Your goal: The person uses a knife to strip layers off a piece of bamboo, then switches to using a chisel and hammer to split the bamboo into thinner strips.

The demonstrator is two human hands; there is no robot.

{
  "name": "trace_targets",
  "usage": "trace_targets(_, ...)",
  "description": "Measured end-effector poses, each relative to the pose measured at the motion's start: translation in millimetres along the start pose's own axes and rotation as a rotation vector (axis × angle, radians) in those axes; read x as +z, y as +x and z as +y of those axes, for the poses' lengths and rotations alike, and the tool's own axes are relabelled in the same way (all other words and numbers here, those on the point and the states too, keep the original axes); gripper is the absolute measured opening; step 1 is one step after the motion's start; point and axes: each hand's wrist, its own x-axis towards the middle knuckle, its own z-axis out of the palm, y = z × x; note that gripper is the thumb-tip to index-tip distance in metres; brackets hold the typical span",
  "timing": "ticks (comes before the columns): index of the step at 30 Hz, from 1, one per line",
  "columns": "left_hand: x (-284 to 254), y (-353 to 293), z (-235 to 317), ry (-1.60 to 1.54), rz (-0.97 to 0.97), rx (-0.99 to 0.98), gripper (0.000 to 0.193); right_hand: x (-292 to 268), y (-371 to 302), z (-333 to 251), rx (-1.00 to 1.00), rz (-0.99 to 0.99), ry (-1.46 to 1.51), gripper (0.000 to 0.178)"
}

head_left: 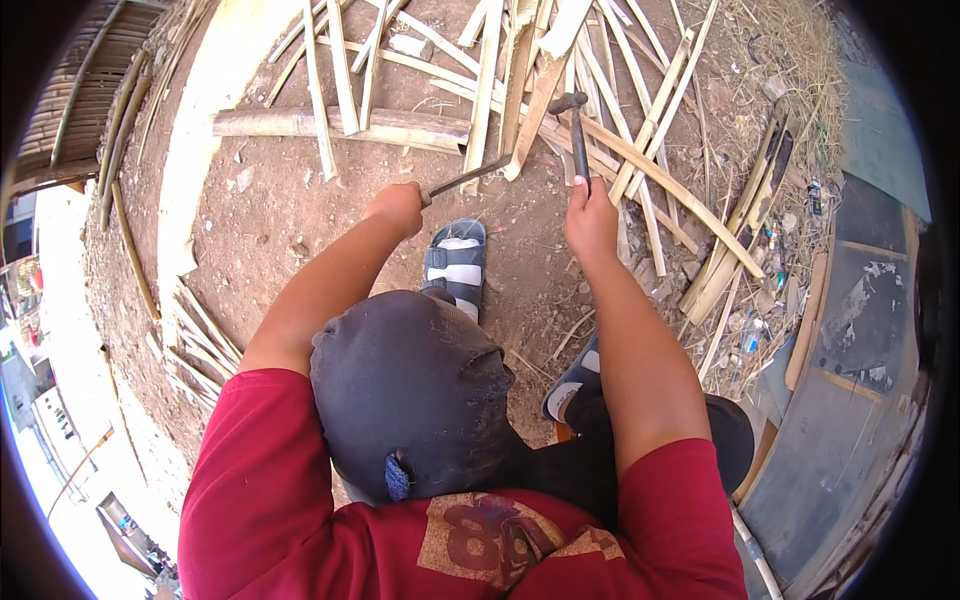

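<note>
1. My left grip (398, 208) is closed round the handle of a long-bladed knife (470, 178), its tip at the near end of a bamboo strip (541, 105); whether they touch, I cannot tell.
2. My right grip (592, 225) is wrapped round a hammer (580, 145), head pointing away from me.
3. More strips lie beyond, on bare dirt (270, 205).

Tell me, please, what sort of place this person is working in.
Probably an outdoor work yard: the ground is dirt, split bamboo-like strips lie scattered across it, and the right hand holds a hammer, the left hand a long blade.
</note>
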Motion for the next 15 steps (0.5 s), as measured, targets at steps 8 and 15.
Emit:
trace_targets(8,11,2,-3,0.001,0.01,-0.007,0.028,21,-13,41,-0.017,-0.043,-0.118,0.042)
trace_targets(15,10,-1,-1,0.012,0.012,0.007,0.029,15,13,19,-0.111,-0.105,-0.161,0.041)
